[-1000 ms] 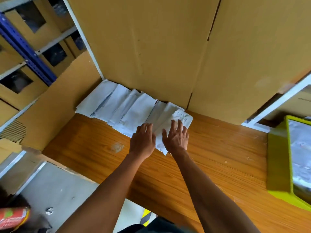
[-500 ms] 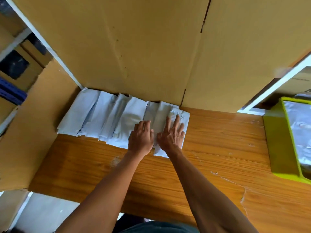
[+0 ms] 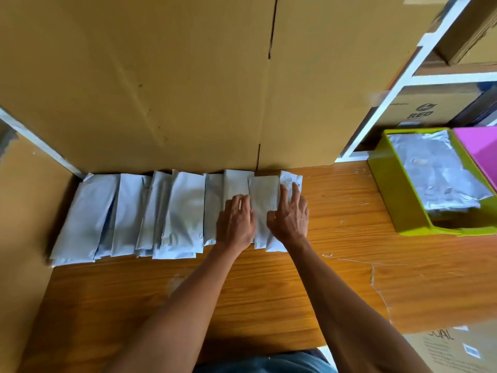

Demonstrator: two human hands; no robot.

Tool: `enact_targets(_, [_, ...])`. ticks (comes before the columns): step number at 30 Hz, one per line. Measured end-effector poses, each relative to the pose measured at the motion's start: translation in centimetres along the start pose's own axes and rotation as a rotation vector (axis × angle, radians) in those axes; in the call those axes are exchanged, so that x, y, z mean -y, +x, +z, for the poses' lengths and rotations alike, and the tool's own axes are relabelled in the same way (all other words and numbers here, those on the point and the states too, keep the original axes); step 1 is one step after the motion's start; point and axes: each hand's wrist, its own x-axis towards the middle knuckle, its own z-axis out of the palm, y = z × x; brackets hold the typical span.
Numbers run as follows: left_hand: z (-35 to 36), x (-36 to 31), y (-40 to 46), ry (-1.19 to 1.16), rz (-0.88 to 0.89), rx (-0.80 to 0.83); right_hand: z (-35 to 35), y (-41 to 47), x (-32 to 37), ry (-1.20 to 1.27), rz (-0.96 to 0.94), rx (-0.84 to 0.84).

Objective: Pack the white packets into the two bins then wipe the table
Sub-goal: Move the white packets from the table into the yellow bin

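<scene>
Forearms: both reach forward from the bottom edge over the wooden desk (image 3: 269, 305), bare to the elbow
Left hand: the left hand (image 3: 236, 224) lies palm down on the white packets (image 3: 183, 211), fingers (image 3: 243, 201) straight and together, pressing flat near the right end of the row
Right hand: the right hand (image 3: 290, 219) lies palm down on the last packets at the row's right end, fingers (image 3: 295, 191) straight and slightly spread, thumb tip at the edge of a packet between the two hands; neither hand curls round anything
Packets: an overlapping row, long sides side by side, running from the left cardboard wall (image 3: 24, 211) to about mid-desk, far ends against the cardboard sheet (image 3: 161, 76) at the back
Green bin: the green bin (image 3: 387, 189) stands on the desk well right of the hands, with silvery-white packets stacked inside
Pink bin: the pink bin (image 3: 478, 149) touches the green bin's far right side, mostly cut off by the frame
Shelving: a white shelf frame (image 3: 395, 84) with cardboard boxes stands behind the bins
</scene>
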Motion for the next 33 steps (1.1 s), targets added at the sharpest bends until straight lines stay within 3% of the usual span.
enact_targets(14, [6.4, -7.6, 4.5, 0.148, -0.145, 0.288, 0.6, 4.7, -9.0, -0.078, -0.112, 0.125])
enact_targets(25, [9.3, -8.8, 4.9, 0.168, -0.069, 0.231, 1.8, 5.8, -13.0, -0.087, -0.162, 0.111])
enact_targets(33, [9.7, -10.6, 5.8, 0.153, -0.158, 0.313, 2.0, 4.5, -14.1, -0.02, -0.174, 0.112])
